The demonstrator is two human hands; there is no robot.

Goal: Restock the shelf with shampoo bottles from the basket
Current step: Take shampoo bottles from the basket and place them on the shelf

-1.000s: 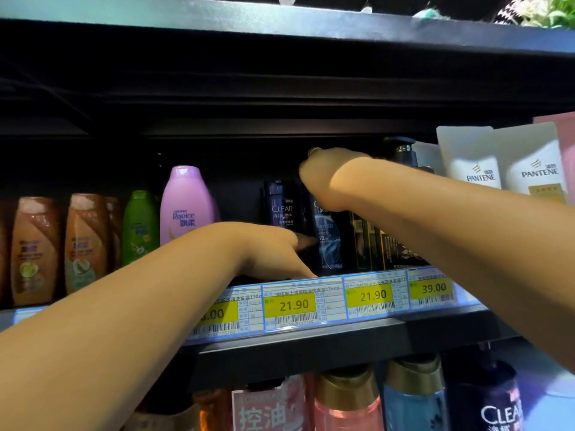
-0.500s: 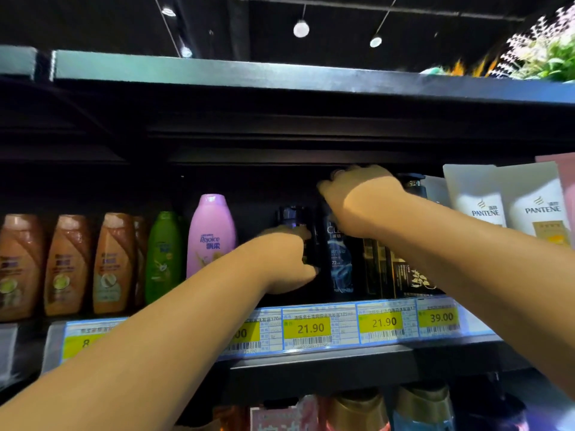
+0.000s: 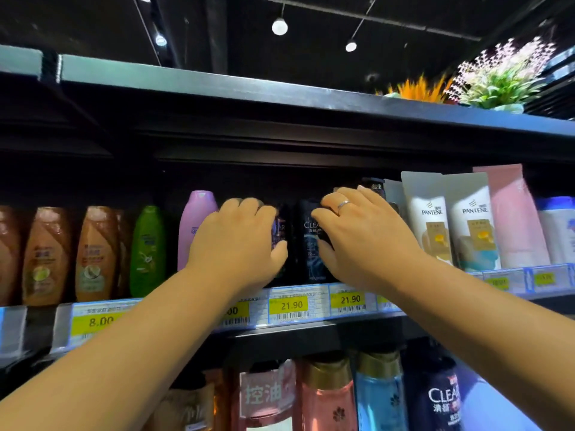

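Observation:
Two dark Clear shampoo bottles stand side by side on the shelf (image 3: 311, 335), above the 21.90 price tags. My left hand (image 3: 239, 244) grips the left dark bottle (image 3: 279, 231), fingers curled over its top and thumb on its front. My right hand (image 3: 357, 241), with a ring on one finger, holds the right dark Clear bottle (image 3: 311, 241) from its right side, thumb low on the label. The basket is out of view.
Left of my hands stand a pink Rejoice bottle (image 3: 196, 225), a green bottle (image 3: 146, 250) and several brown bottles (image 3: 96, 253). White Pantene tubes (image 3: 451, 219) and a pink pack (image 3: 510, 216) stand to the right. More bottles fill the shelf below (image 3: 379, 396). Potted plants (image 3: 497, 79) top the unit.
The camera has tilted up. My left hand has risen from the shelf edge onto the left dark bottle. My right hand has come down from the bottle's top to its side.

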